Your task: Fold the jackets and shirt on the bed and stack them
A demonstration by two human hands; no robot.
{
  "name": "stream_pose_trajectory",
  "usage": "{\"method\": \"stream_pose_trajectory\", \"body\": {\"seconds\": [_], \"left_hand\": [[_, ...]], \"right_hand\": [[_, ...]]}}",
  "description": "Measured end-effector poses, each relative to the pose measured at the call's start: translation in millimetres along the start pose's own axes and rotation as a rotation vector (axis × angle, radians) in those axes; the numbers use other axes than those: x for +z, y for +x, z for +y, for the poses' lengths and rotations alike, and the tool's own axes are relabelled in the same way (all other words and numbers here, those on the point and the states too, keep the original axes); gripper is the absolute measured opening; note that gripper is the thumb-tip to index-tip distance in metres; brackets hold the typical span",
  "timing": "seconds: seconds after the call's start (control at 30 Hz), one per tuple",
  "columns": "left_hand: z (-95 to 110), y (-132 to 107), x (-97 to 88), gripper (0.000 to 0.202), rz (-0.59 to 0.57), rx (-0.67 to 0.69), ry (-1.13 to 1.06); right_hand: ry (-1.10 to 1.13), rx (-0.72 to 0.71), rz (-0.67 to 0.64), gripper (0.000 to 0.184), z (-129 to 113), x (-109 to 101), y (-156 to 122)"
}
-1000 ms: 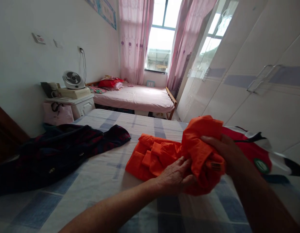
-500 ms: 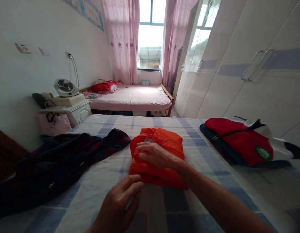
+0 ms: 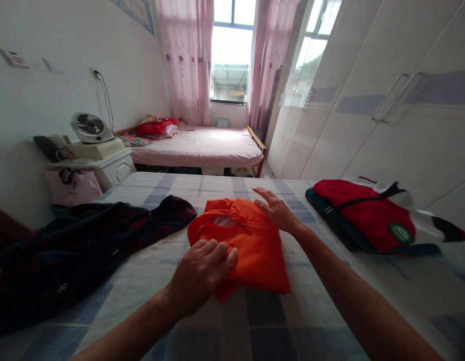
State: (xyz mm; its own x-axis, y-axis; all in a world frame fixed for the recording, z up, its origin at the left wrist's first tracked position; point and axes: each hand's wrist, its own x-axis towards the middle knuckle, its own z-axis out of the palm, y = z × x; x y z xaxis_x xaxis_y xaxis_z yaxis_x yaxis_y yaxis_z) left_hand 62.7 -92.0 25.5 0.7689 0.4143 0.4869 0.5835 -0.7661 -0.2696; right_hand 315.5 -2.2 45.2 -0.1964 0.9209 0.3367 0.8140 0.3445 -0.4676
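Note:
A folded orange garment (image 3: 255,245) lies on the checked bed sheet in front of me, with a bit of pale lining showing in its collar-like opening. My left hand (image 3: 202,265) is closed on its near left edge, fingers curled over the cloth and thumb toward the right. At the far right corner of the garment is my right hand (image 3: 275,208), its fingers stretched out and apart, holding nothing. Whether the right palm touches the cloth I cannot tell. The kind of garment is not clear from its folds.
A dark patterned garment (image 3: 93,250) is spread at the left. Folded red, white and dark clothes (image 3: 360,210) are stacked at the right, beside the white wardrobe (image 3: 368,145). Beyond are a pink-sheeted bed (image 3: 213,145) and a fan (image 3: 90,127) on a cabinet.
My left hand has moved up onto the garment's near left edge and closed on it. My right hand has gone from the garment's middle to its far right corner. The view has shifted slightly.

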Motion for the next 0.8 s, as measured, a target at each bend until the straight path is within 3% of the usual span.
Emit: {"method": "stream_pose_trajectory", "body": {"seconds": [0.1,0.23,0.3,0.4,0.5,0.63,0.73,0.8], "left_hand": [[7,-13,1.0,0.031,-0.053,-0.053,-0.017],[5,-33,18.2,0.062,-0.191,-0.036,-0.113],[2,-41,26.8,0.058,-0.228,-0.034,-0.127],[-3,-44,31.8,0.049,-0.182,-0.092,-0.152],[-4,-38,25.7,0.042,-0.119,-0.136,-0.235],[1,-27,14.7,0.044,-0.134,-0.181,-0.304],[1,-19,13.9,0.016,-0.06,-0.162,-0.259],[-1,-15,16.6,0.013,-0.01,-0.145,-0.206]], "right_hand": [[-0.116,-0.042,-0.09,0.055,-8,20,-2],[-0.218,-0.044,-0.247,0.053,-8,46,-6],[-0.235,-0.046,-0.266,0.054,-4,52,-6],[-0.216,-0.015,-0.287,0.058,2,51,-3],[-0.213,0.094,-0.309,0.062,6,48,2],[-0.235,0.144,-0.302,0.063,8,48,4],[-0.236,0.15,-0.321,0.062,7,47,5],[-0.237,0.169,-0.347,0.062,6,44,7]]}}
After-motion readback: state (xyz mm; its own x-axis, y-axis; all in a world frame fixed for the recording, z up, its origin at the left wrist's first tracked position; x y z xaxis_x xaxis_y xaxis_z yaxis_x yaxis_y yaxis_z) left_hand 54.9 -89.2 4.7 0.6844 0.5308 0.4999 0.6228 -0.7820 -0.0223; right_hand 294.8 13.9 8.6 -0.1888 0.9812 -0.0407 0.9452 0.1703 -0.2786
